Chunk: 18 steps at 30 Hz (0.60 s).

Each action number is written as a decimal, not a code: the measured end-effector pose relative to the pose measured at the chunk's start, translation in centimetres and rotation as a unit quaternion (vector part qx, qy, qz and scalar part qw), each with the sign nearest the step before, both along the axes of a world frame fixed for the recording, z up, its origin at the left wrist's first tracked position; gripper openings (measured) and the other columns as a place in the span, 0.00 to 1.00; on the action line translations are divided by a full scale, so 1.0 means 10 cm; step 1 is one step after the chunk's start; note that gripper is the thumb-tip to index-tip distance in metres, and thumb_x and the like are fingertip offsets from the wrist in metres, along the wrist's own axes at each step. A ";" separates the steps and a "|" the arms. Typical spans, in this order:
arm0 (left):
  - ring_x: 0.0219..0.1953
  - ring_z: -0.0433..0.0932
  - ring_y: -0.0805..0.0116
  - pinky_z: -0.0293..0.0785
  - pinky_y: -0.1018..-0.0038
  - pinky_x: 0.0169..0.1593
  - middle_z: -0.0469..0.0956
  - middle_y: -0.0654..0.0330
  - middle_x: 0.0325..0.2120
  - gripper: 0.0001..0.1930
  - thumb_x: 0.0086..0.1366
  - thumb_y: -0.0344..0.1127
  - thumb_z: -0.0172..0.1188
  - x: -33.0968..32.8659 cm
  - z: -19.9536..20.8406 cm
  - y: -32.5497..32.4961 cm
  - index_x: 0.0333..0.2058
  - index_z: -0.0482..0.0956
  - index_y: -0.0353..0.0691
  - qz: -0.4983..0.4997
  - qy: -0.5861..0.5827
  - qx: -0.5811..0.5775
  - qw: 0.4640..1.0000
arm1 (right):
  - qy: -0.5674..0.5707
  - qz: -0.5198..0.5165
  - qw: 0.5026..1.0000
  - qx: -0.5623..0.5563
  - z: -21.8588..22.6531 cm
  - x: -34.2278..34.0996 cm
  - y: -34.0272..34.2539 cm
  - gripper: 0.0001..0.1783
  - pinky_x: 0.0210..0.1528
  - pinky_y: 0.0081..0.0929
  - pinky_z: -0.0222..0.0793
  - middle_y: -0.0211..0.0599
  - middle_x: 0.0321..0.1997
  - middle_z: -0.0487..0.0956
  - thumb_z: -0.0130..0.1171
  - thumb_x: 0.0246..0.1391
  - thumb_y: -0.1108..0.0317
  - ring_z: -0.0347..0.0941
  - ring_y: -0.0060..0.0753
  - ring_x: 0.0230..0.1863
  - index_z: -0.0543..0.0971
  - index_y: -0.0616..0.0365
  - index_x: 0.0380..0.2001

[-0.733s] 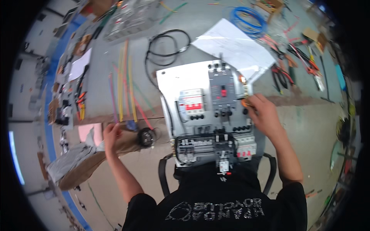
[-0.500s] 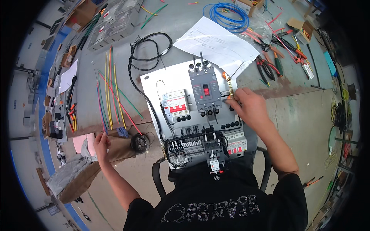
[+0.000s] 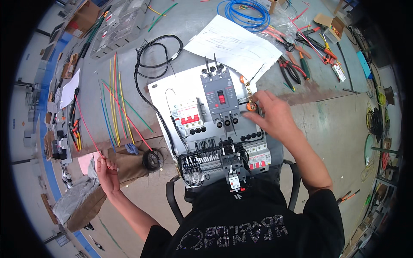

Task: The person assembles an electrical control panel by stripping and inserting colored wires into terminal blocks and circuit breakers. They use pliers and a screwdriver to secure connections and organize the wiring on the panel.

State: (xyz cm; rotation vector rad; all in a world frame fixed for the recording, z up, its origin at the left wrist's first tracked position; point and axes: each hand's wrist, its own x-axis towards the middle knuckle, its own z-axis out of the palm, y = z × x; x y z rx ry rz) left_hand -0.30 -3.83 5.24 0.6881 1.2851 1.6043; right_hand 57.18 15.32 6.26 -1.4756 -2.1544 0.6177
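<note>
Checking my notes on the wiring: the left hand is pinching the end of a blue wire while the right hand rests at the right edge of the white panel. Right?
Not quite. In the head view the left hand pinches a red wire, not a blue one. The right hand is at the right edge of the white panel, as you said.

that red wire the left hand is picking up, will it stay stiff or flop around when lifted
The red wire will probably droop: it is long and thin and already bends in a gentle curve across the table. It looks light, so the left hand, pinching only one end, may drag the rest. Its smooth insulation may slide easily past the other coloured wires.
</note>
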 end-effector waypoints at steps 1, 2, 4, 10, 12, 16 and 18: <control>0.31 0.65 0.77 0.65 0.76 0.38 0.70 0.67 0.29 0.08 0.80 0.36 0.58 0.12 0.05 0.03 0.50 0.76 0.39 -0.004 0.014 0.005 1.000 | -0.018 -0.003 1.000 -0.004 -0.01 0.01 0.00 0.11 0.37 0.50 0.76 0.44 0.37 0.78 0.70 0.60 0.63 0.80 0.56 0.36 0.79 0.57 0.37; 0.31 0.66 0.77 0.65 0.76 0.38 0.70 0.67 0.29 0.08 0.79 0.35 0.58 0.26 0.13 0.08 0.50 0.76 0.39 -0.008 0.027 0.011 1.000 | -0.036 -0.005 0.999 -0.007 -0.02 0.02 0.01 0.12 0.37 0.51 0.76 0.44 0.37 0.79 0.70 0.61 0.62 0.80 0.57 0.35 0.79 0.57 0.37; 0.31 0.67 0.76 0.66 0.75 0.38 0.71 0.66 0.29 0.07 0.79 0.34 0.59 0.55 0.22 0.19 0.49 0.76 0.39 -0.033 0.048 0.018 0.998 | -0.058 0.001 0.998 0.009 -0.06 0.03 0.01 0.13 0.37 0.51 0.76 0.45 0.37 0.79 0.70 0.61 0.61 0.80 0.58 0.35 0.79 0.57 0.36; 0.28 0.70 0.72 0.68 0.74 0.36 0.73 0.64 0.26 0.09 0.75 0.37 0.65 1.39 0.36 0.46 0.45 0.76 0.39 -0.152 0.075 0.025 0.985 | -0.010 0.070 0.996 0.054 -0.15 0.06 0.04 0.07 0.37 0.50 0.76 0.45 0.38 0.78 0.67 0.60 0.70 0.80 0.58 0.37 0.78 0.58 0.37; 0.27 0.76 0.69 0.73 0.71 0.35 0.80 0.58 0.27 0.06 0.73 0.30 0.63 1.55 0.27 0.53 0.44 0.78 0.36 -0.204 0.049 0.031 0.977 | 0.023 0.089 0.994 0.057 -0.18 0.08 0.05 0.07 0.37 0.50 0.76 0.45 0.39 0.78 0.66 0.59 0.73 0.80 0.57 0.38 0.79 0.57 0.39; 0.31 0.82 0.72 0.77 0.75 0.37 0.84 0.58 0.31 0.06 0.70 0.23 0.62 1.96 0.17 0.64 0.44 0.80 0.35 -0.285 0.002 -0.030 0.958 | 0.050 0.098 0.991 0.080 -0.20 0.11 0.06 0.10 0.36 0.46 0.75 0.43 0.40 0.78 0.70 0.58 0.71 0.80 0.54 0.36 0.80 0.58 0.40; 0.32 0.82 0.73 0.77 0.76 0.38 0.84 0.58 0.31 0.06 0.72 0.21 0.61 2.17 0.19 0.70 0.45 0.80 0.33 -0.340 -0.024 -0.040 0.939 | 0.025 0.078 0.994 0.066 -0.06 0.08 0.03 0.12 0.37 0.48 0.76 0.43 0.39 0.79 0.70 0.57 0.69 0.80 0.55 0.37 0.80 0.57 0.42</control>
